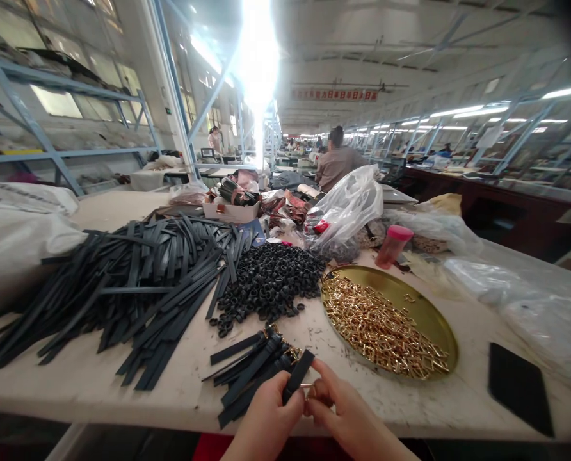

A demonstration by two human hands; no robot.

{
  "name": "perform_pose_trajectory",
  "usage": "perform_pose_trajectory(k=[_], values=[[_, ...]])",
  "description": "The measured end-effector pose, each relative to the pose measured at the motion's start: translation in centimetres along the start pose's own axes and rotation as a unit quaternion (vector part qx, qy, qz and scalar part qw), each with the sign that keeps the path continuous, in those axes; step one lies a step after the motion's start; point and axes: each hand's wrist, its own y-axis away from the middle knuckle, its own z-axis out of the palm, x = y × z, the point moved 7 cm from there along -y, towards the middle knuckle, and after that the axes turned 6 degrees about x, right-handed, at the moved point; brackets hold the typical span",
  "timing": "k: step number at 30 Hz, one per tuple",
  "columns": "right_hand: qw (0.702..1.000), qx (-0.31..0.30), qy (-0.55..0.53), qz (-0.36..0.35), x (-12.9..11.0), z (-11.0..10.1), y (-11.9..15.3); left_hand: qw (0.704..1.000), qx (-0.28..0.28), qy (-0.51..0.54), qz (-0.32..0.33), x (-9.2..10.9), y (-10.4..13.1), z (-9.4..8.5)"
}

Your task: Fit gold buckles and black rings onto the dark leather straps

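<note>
Near the table's front edge, my left hand (276,408) pinches a short black strap (299,375) with a gold buckle (306,385) at it. Touching the strap's upper end and the buckle is my right hand (337,398), its fingers curled close to my left hand. Just behind and left of my hands lies a small bunch of black straps with gold buckles (247,368). A round gold tray (451,333) holds many loose gold buckles (381,323) to the right. Small black loops (271,275) are heaped in the middle, beside a large pile of long black straps (136,275).
Behind the tray stands a pink-lidded jar (394,246). A black flat pad (520,387) lies at the right. Plastic bags (353,205) and an open box (232,211) are at the back; a white sack (21,243) is at the left. A person (338,160) is farther off.
</note>
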Motion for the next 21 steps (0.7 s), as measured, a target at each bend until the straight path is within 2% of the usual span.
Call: perform_pose_trajectory(k=[3, 5, 7, 12, 15, 18, 21], values=[[0.993, -0.022, -0.099, 0.055, 0.9, 0.6, 0.2, 1.0, -0.008, -0.011, -0.011, -0.2, 0.2, 0.2], [0.971, -0.048, -0.204, 0.114, 1.5, 1.5, 0.5, 0.999, 0.001, -0.04, -0.008, -0.1, 0.4, -0.1], [0.954, -0.052, -0.262, 0.135, 1.9, 2.1, 0.5, 0.997, 0.005, -0.072, 0.005, 0.1, 0.5, -0.4], [0.975, 0.007, -0.207, 0.076, 3.2, 1.2, -0.3, 0.996, -0.032, -0.082, 0.025, -0.1, 0.7, -0.1], [0.974, 0.022, -0.21, 0.082, 3.8, 0.7, -0.7, 0.997, -0.058, -0.039, 0.026, -0.4, 0.7, 0.6], [0.939, 0.079, -0.303, 0.142, 4.2, 0.2, -0.6, 0.998, -0.038, -0.04, -0.003, -1.2, 0.6, 0.4], [0.867, 0.152, -0.429, 0.204, 4.6, 0.1, -0.2, 0.994, -0.044, -0.095, 0.02, -1.4, 0.5, 0.1]])
